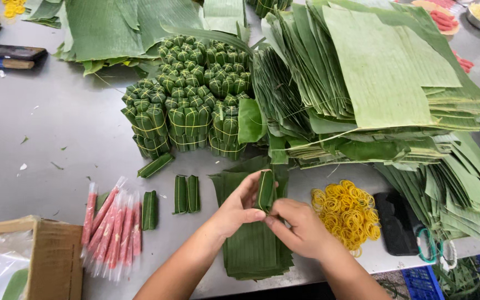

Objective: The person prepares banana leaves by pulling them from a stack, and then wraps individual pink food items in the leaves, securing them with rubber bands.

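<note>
Wrapping a small leaf roll above a steel table [56, 128] crowded with banana leaf

Tall stacks of cut leaf sheets [373, 83] fill the right, bundled green parcels [190, 94] stand tied at centre, and a pile of leaf strips [254, 250] lies under the hands; yellow rubber bands [346, 214] sit just right, pink sticks in plastic [112, 230] left. Both left hand [239, 208] and right hand [301, 228] are clamped on the upright leaf roll [265, 190]
</note>
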